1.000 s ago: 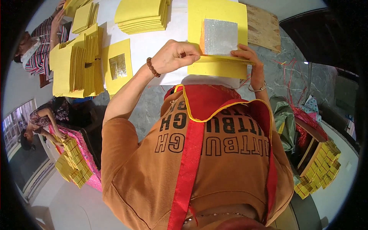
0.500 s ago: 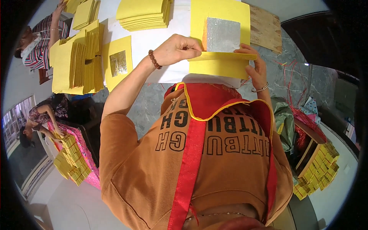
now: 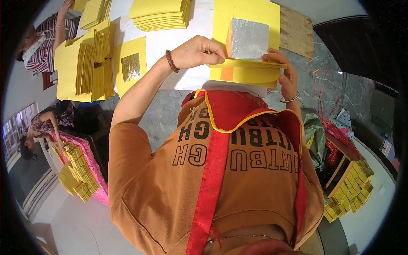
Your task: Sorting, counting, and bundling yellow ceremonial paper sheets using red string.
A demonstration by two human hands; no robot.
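Note:
A yellow paper sheet (image 3: 246,8) with a silver foil square (image 3: 250,39) and an orange strip beside the foil lies on the white table. Its near part stands up as a folded edge across the sheet, with a yellow flap and a short orange patch (image 3: 227,74) on the near side. My left hand (image 3: 199,52) pinches the left end of this fold between thumb and curled fingers. At the right end, my right hand (image 3: 284,72) grips the fold, fingers behind it and thumb on the near side.
Left of my arm lies a yellow sheet with gold foil (image 3: 131,67), next to stacked folded yellow paper (image 3: 83,68). Another stack (image 3: 160,15) sits at the back. Two people work at the left, one by bundled yellow paper (image 3: 76,163). More bundles (image 3: 352,187) are stacked at the right.
The fold has shifted slightly, and an orange patch now shows on its near side. My right thumb has moved up closer to the fold. Both hands keep their hold.

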